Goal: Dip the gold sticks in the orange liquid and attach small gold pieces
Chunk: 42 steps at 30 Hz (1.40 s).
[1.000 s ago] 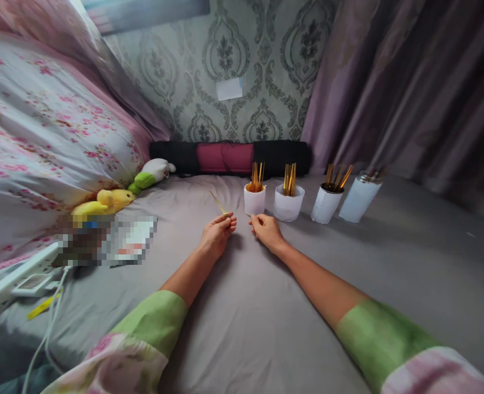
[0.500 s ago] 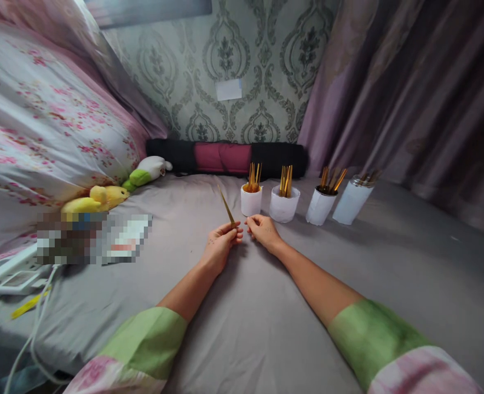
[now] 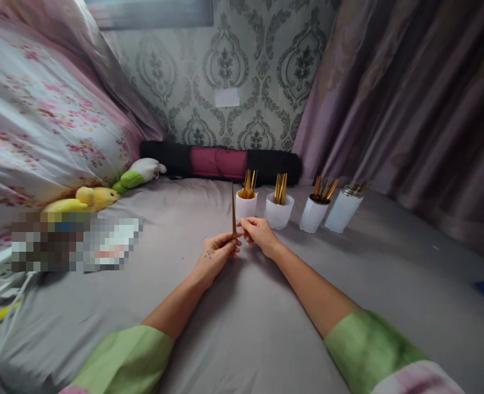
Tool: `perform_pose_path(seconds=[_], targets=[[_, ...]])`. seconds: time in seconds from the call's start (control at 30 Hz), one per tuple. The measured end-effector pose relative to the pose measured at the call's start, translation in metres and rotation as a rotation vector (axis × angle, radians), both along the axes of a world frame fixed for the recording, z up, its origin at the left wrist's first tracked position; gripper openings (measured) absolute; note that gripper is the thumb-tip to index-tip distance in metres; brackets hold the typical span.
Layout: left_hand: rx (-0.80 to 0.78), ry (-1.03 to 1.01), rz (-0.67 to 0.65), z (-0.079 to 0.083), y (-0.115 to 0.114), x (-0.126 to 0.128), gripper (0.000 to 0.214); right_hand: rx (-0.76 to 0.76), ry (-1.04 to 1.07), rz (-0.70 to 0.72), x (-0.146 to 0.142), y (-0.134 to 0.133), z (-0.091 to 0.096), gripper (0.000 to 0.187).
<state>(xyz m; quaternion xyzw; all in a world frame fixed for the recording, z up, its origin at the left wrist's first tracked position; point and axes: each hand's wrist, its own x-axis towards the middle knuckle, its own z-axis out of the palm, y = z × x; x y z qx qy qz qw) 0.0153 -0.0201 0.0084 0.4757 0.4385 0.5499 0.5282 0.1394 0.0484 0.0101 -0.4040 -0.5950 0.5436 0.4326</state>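
My left hand rests on the grey bedsheet and pinches a thin brown stick that stands nearly upright. My right hand lies right beside it, fingers curled, its fingertips meeting the left hand's at the stick's lower end. Just beyond the hands stands a row of white cups: the nearest cup and the second cup hold several golden sticks, the third cup holds darker ones, and a tilted jar is at the right end.
A floral quilt is piled at the left with a yellow plush toy and a green-white plush toy at its foot. A black and pink roll lies along the patterned wall. Purple curtains hang at the right. Cables lie at the left edge.
The stick in my left hand has swung from leaning left to nearly upright. Both hands have drawn together until the fingertips meet, and the view has shifted slightly.
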Motion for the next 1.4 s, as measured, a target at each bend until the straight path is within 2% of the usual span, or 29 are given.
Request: perform_pose_path(seconds=[0.27,0.43,0.97,1.4], targets=[[-0.050,-0.031,-0.097,0.000,-0.004,0.004,0.026,-0.069,0.064,0.033,0.008,0.000,0.015,0.030],[-0.061,-0.030,-0.147,-0.002,-0.004,0.004,0.027,-0.079,0.074,0.111,0.012,0.000,0.022,0.033],[-0.073,0.110,-0.334,0.002,-0.012,0.003,0.037,-0.049,-0.142,0.101,0.015,-0.004,0.032,0.023],[-0.274,-0.206,-0.413,0.001,-0.010,0.001,0.031,0.009,-0.180,0.188,0.020,-0.003,0.036,0.026]])
